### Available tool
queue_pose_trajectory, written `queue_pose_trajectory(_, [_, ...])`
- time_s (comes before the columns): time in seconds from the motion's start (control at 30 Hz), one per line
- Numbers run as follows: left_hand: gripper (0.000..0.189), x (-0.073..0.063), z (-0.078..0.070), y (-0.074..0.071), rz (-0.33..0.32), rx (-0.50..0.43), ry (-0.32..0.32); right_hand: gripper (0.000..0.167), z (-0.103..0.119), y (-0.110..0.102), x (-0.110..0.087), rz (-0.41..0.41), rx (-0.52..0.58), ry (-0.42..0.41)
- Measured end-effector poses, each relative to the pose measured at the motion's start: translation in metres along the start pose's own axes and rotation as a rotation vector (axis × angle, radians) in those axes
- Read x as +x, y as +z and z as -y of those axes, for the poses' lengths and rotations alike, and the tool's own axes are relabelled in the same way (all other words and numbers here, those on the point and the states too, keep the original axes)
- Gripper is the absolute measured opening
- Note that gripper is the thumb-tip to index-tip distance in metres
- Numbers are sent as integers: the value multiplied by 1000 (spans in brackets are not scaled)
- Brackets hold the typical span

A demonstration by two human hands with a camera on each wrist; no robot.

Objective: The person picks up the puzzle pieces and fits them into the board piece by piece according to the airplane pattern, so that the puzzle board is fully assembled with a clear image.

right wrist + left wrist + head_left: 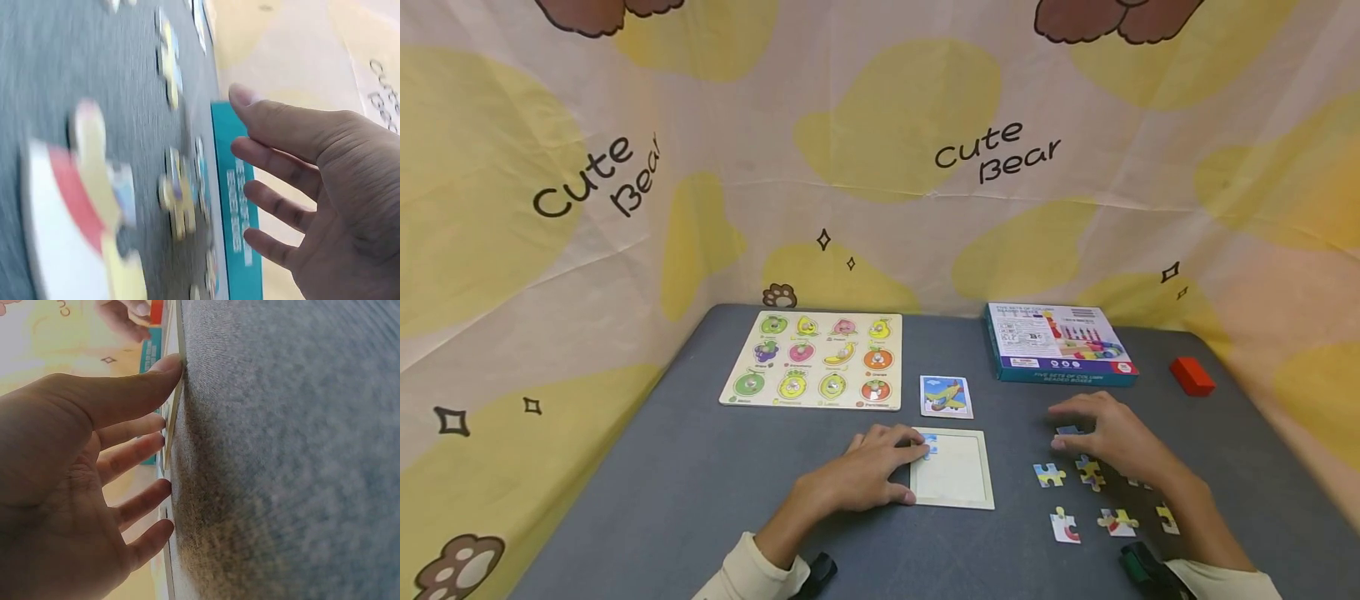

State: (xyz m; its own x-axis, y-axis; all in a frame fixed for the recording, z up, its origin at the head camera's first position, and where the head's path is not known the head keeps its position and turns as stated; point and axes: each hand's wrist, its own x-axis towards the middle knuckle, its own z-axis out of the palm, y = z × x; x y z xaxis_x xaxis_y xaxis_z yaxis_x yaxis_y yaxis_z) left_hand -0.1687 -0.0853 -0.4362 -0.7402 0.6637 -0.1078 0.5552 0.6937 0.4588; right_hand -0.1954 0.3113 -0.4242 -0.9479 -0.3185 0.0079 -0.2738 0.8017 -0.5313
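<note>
My left hand rests at the left side of a square wooden puzzle tray, thumb by its edge and fingertips over the upper left corner. A blue-and-white jigsaw piece lies in that corner, partly covered by the fingers. In the left wrist view the fingers are spread and fairly straight. Over the loose jigsaw pieces my right hand hovers with thumb and fingers apart, nothing between them. Beneath it is a blue piece; nearby lie a blue-yellow piece and a mostly yellow one.
Behind the tray lies a picture card with a yellow airplane. A fruit peg board is at the back left. At the back right sit a flat toy box and a red block. More jigsaw pieces lie nearer the front.
</note>
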Motion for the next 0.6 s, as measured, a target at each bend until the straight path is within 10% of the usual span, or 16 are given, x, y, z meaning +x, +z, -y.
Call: queue_pose_trajectory(0.6, [68,1,2,0,1,-21,4,31,-35,-5,-2,12,-78,18])
